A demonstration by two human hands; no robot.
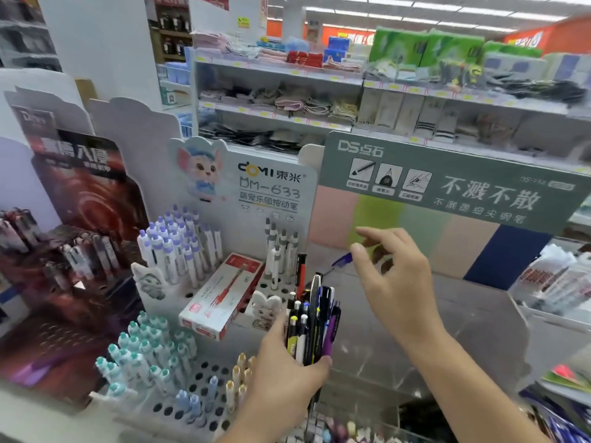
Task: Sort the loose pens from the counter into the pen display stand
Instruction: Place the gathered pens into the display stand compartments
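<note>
Reaching forward, right hand pinches blue pen; left hand grips bundle.

Shop aisle, stocked shelves behind, white pillar, ceiling strip lights

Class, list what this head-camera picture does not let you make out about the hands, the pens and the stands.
- Blue pen in the right hand: only one end shows; fingers hide the rest.
- Pen bundle in the left hand: lower ends hidden inside the grip, count unclear.
- Dark display stand at left: blurred, print unreadable.
- Items at the bottom edge: cut off and blurred.
- Back shelves: price labels too small.
</note>
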